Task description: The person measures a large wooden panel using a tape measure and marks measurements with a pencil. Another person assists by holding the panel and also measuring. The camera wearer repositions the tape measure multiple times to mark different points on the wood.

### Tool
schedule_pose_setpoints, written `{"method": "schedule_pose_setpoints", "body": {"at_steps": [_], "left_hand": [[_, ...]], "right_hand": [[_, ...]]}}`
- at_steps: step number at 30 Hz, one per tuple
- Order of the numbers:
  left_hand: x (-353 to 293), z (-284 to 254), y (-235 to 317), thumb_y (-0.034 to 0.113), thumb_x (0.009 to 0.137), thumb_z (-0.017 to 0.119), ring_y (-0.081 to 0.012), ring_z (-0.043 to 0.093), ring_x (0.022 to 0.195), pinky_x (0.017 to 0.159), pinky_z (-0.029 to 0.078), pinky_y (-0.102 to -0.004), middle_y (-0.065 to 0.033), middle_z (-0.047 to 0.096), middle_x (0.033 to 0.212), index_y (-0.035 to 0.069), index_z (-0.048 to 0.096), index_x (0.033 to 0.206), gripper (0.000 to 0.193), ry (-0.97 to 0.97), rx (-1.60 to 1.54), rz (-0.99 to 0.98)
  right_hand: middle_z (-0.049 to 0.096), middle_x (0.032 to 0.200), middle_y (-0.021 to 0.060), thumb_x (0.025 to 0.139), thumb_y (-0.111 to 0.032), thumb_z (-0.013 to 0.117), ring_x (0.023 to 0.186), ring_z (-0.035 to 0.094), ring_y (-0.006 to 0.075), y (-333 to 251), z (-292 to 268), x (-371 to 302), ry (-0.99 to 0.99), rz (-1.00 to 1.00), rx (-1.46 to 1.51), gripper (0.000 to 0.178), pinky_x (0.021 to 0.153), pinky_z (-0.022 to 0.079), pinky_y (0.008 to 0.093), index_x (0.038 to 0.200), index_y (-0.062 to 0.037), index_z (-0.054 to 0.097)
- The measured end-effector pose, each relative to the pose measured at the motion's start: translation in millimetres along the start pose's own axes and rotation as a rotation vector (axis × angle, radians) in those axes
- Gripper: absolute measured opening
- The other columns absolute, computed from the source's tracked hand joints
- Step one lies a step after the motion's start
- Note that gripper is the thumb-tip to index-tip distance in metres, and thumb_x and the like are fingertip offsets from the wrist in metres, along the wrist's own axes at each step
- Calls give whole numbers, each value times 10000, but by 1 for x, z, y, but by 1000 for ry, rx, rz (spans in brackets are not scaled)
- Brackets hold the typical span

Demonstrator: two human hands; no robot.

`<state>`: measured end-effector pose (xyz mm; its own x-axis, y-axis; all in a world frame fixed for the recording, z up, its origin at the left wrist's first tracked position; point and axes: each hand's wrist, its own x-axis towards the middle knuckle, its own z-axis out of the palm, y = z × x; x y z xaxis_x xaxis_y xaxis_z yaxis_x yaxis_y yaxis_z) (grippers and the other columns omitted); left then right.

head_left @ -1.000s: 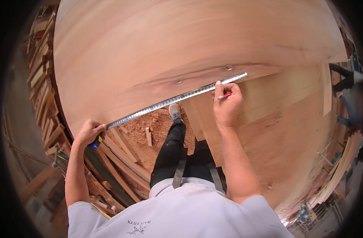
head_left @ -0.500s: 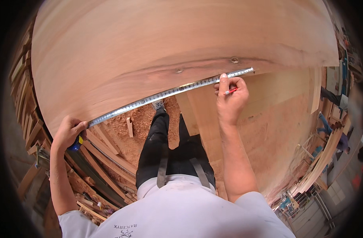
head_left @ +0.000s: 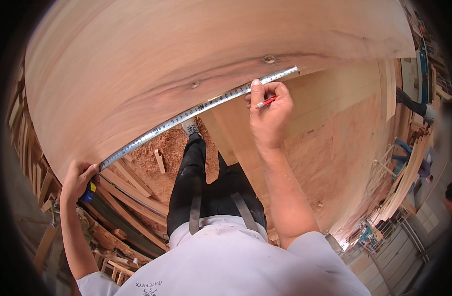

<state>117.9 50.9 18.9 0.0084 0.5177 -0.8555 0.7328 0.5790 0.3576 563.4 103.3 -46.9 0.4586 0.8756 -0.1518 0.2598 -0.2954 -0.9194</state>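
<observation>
A large wood panel with dark grain streaks and knots fills the upper view. Along its near edge stretches the silver blade of a tape measure, slanting up to the right. My left hand is closed around the tape measure at the left end, thumb on the blade; the blue and yellow case shows partly below the fingers. My right hand pinches the blade a little short of its free tip, thumb on top. A red pencil is tucked in the same hand's fingers.
Another pale panel lies lower at the right. Wood strips lie at lower left, with sawdust on the floor by my shoe. More timber is stacked at far left. At the right edge are another person's leg and stacked boards.
The whole view has tilted and shifted, so the panel edge and tape slant more steeply. Both hands keep their hold on the tape measure, and the pencil stays in my right hand.
</observation>
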Motion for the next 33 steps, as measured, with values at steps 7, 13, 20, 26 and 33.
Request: {"method": "schedule_pose_setpoints", "body": {"at_steps": [7, 13, 20, 26, 33], "left_hand": [[0, 0, -1, 184, 1007, 572, -133, 609, 530, 536, 482, -274, -67, 633, 583, -42, 653, 690, 398, 4, -4, -4], [0, 1, 4, 176, 1001, 577, -133, 611, 531, 538, 484, -273, -65, 631, 584, -41, 647, 688, 387, 6, -8, -10], [-2, 1, 12, 163, 1000, 573, -137, 630, 545, 546, 494, -271, -66, 633, 586, -41, 650, 694, 376, 7, 1, -25], [-2, 0, 9, 163, 1000, 571, -137, 631, 545, 548, 495, -272, -70, 640, 592, -44, 657, 702, 373, -5, 2, -21], [-2, -1, 11, 168, 998, 580, -140, 628, 552, 553, 496, -275, -69, 644, 598, -48, 659, 708, 370, -5, 26, -19]], "right_hand": [[622, 624, 54, 946, -151, 686, 574, 624, 117, 1, 0, 0, -2, -21, 2, 263, 544, 494, 285, 788, -21, 521], [615, 622, 54, 944, -152, 689, 569, 621, 119, 5, 1, 0, 9, -28, 22, 267, 539, 491, 286, 788, -21, 516], [632, 658, 48, 960, -199, 679, 571, 580, 71, 6, -1, 1, -9, -43, -13, 274, 530, 474, 224, 807, -24, 534], [607, 615, 56, 938, -158, 691, 554, 596, 129, 5, -1, 1, -1, -34, -14, 268, 538, 481, 300, 786, -21, 519], [600, 610, 52, 934, -151, 696, 556, 604, 130, 7, 1, 1, 26, -41, 1, 265, 538, 484, 300, 786, -22, 518]]}}
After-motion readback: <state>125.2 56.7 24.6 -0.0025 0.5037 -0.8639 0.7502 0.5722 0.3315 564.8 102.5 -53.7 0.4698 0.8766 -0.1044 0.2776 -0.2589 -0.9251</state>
